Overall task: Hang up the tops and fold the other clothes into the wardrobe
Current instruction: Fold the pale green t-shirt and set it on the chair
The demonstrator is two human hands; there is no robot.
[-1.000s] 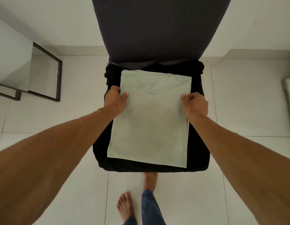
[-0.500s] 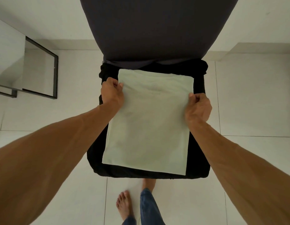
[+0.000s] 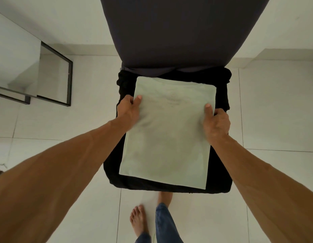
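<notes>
- Pale green folded fabric garment (image 3: 168, 134), a flat rectangle, lies in the centre of the frame on the black fabric-covered chair seat (image 3: 220, 163), with its far edge close to the dark grey upholstered chair back (image 3: 178, 32) at the top of the frame.
- Left hand (image 3: 128, 109) pinches the garment's left edge: the thumb lies flat on top, and the fingers curl at and under the edge (how far under is hidden).
- Right hand (image 3: 216, 122) grips the opposite edge the same way, thumb on top and fingers curled round the side.
- Both hands hold the sides toward the far end, opposite each other. A matched grip like this would stop the folded layers sliding apart and let the bundle come up level.
- The seat seems to serve as a folding surface. Black cloth bunches at its far corners, though whether that is a cover or other clothes cannot be told.
- By my reading, the folding of this piece is done and carrying it to the wardrobe is what remains. No wardrobe is in view.
- A black-framed glass panel (image 3: 69, 81) leans at the upper left, and bare feet (image 3: 138, 218) stand on pale floor tiles at the bottom centre.
</notes>
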